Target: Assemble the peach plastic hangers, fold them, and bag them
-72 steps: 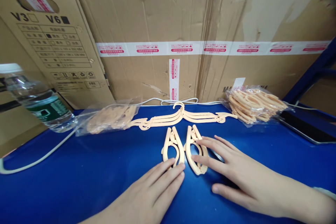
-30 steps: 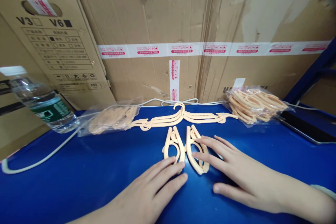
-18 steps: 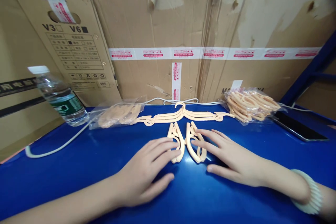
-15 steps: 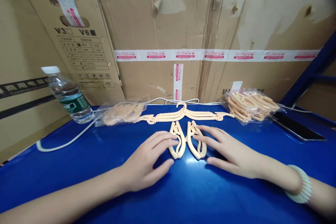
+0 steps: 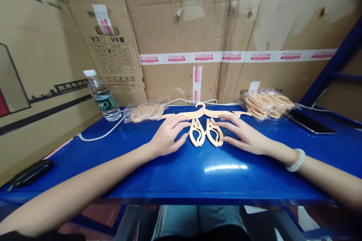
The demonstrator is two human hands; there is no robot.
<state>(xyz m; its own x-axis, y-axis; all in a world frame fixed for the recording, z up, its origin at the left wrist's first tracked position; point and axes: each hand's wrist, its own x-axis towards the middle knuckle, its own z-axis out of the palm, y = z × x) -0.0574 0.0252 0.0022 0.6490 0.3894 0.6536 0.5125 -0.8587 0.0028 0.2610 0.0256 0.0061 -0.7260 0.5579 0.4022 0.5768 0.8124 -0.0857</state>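
Note:
Two folded peach-coloured plastic hanger pieces lie side by side on the blue table: a left folded piece (image 5: 202,133) and a right folded piece (image 5: 208,133). My left hand (image 5: 169,134) is open, fingers stretched, with its fingertips at the outer edge of the left piece. On the other side, my right hand (image 5: 245,134) is open too, its fingertips beside the right piece's outer edge. Whether the fingertips touch the pieces is hard to tell. Just behind lies an unfolded peach hanger (image 5: 215,113), its hook pointing away; my left fingers partly hide its left arm.
Bagged folded hangers (image 5: 147,113) lie at the back left, a larger bagged pile (image 5: 267,104) at the back right. Around them are a water bottle (image 5: 106,103), a white cable (image 5: 98,138), a phone (image 5: 312,122) and a black object (image 5: 31,173). Cardboard (image 5: 169,83) walls the back.
The view has shifted, now showing the table's front edge and my lap. My fingers, which lay over the folded pieces, have drawn outward to their edges. The pieces stay side by side.

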